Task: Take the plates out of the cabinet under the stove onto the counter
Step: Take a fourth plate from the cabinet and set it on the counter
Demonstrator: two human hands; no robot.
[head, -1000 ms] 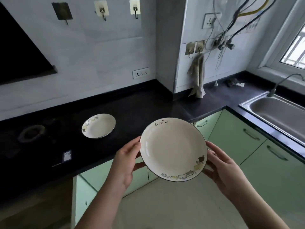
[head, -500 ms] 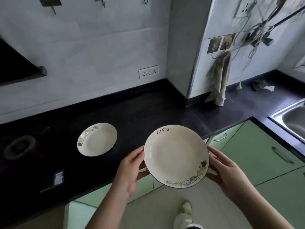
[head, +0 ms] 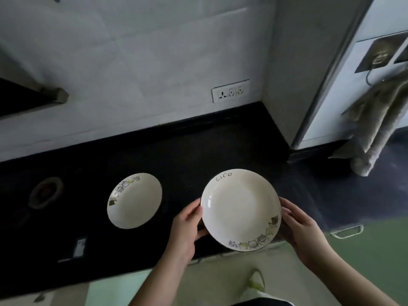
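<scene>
A white plate (head: 240, 208) with "Life" written on its far rim and small pictures on its near rim is held level over the front edge of the black counter (head: 194, 151). My left hand (head: 187, 226) grips its left rim and my right hand (head: 300, 226) grips its right rim. A second matching plate (head: 134, 200) lies flat on the counter to the left, a short gap from my left hand. The cabinet under the stove is out of sight.
A stove burner ring (head: 45, 192) sits at the counter's left, with a small control panel (head: 79, 247) near the front edge. A wall socket (head: 230, 91) is behind. A towel (head: 375, 127) hangs at the right. Green cabinet fronts (head: 364, 244) stand below.
Both hands have carried the plate forward from over the floor to above the counter's front edge. The view has tilted down and closer; the plate on the counter has not moved.
</scene>
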